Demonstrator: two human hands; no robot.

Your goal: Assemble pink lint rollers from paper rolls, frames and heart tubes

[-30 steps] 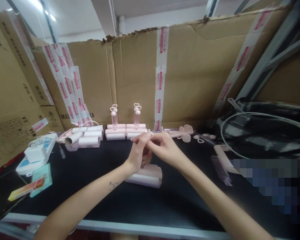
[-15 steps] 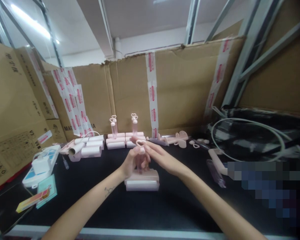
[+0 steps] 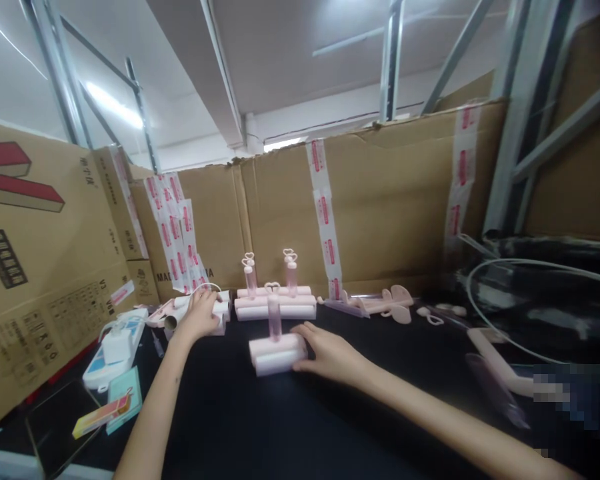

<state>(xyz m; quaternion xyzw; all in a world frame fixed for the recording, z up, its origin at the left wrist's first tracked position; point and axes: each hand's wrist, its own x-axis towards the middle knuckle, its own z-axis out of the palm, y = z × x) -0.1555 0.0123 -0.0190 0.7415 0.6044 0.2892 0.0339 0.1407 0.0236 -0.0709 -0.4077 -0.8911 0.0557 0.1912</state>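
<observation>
A pale pink lint roller (image 3: 278, 353) with a white roll and a clear pink handle, heart loop on top, stands upright mid-table. My right hand (image 3: 325, 350) grips its right end between thumb and fingers; that end is slightly blurred. Off to the left, my left hand (image 3: 203, 315) is curled over a group of white lint rolls (image 3: 223, 305), its fingers closed around one of them. The hand partly hides that roll. Behind the middle roller, two similar lint rollers (image 3: 290, 308) stand side by side against the cardboard, handles up.
Pink handle parts (image 3: 387, 305) and heart loops (image 3: 430, 315) lie at the back right. A pink roller cover (image 3: 500, 363) and a black plastic bag (image 3: 570, 293) are farther right. On the left are a power strip (image 3: 123, 343), a teal box (image 3: 125, 400) and a dark phone-like slab (image 3: 55, 427).
My left hand has left the middle lint roller's handle and moved left to the white rolls. My right hand has dropped from the handle top to the roller's right end. The view has shifted.
</observation>
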